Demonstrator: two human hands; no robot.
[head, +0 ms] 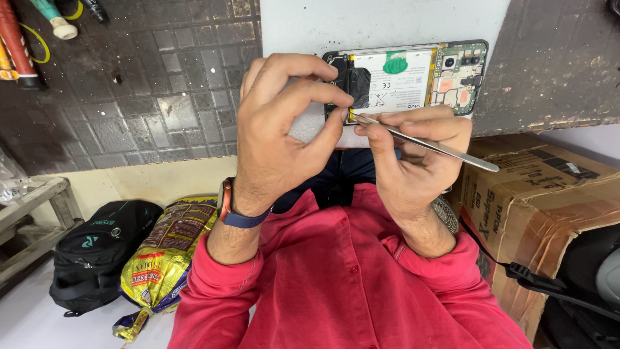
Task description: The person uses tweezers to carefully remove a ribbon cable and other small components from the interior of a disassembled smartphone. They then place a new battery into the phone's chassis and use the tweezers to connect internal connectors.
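Brown cardboard box point(549, 194) on the right, yellow printed bag point(168, 252) near left. My left hand point(278, 129) pinches the opened phone point(413, 77), which lies left-right with its camera end right. My right hand point(413, 161) grips a metal spudger point(439, 147), tip pointing left.

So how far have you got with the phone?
Done: the phone has its back cover off, so the battery and circuit board show. In hand: the left hand grips the phone's end while the right hand puts a thin metal pry tool at the battery's edge. Left: the battery sits in place.
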